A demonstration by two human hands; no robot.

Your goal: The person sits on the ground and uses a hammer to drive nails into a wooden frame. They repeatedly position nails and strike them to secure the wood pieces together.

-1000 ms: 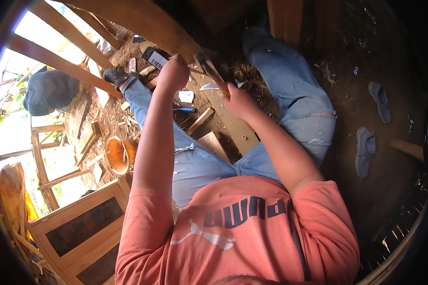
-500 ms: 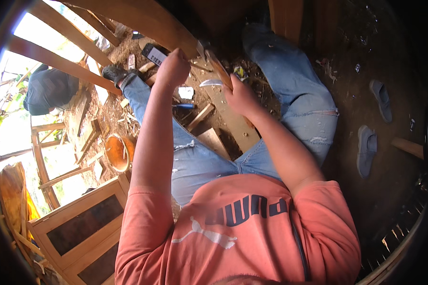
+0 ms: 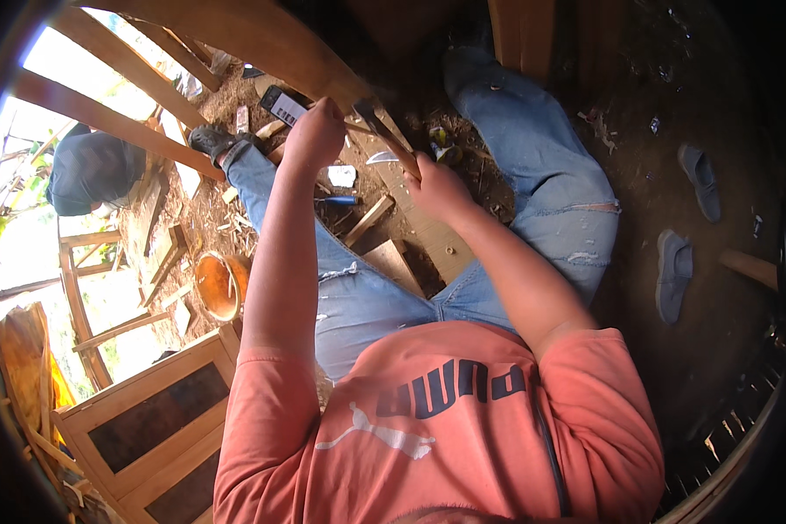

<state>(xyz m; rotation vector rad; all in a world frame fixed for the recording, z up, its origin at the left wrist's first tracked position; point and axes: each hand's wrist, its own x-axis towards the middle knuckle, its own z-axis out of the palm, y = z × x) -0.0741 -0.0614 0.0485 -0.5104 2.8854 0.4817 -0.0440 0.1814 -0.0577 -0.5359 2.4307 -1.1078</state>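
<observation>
My right hand (image 3: 441, 190) is closed round the wooden handle of a tool with a dark metal head (image 3: 371, 115); whether it is a hammer or a hatchet I cannot tell. The head points up and left, close to my left hand (image 3: 320, 133), a fist against the wooden beam (image 3: 323, 65). Something thin and pale shows beside that fist, but what it grips is hidden. A black thing with a white label (image 3: 282, 105) lies just beyond the left wrist. Below the tool are a curved pale blade (image 3: 382, 157), a white scrap (image 3: 341, 175) and a blue-handled tool (image 3: 338, 201).
My jean-clad legs are spread round a board (image 3: 445, 249) and wood offcuts (image 3: 368, 220). An orange bucket (image 3: 217, 288) and a panelled wooden frame (image 3: 140, 428) stand at left. Another person (image 3: 96, 170) bends beyond the beams. Grey shoes (image 3: 674, 275) lie at right.
The tool in my right hand has turned and dropped a little, its head now lower and nearer the left fist. My left hand has barely moved.
</observation>
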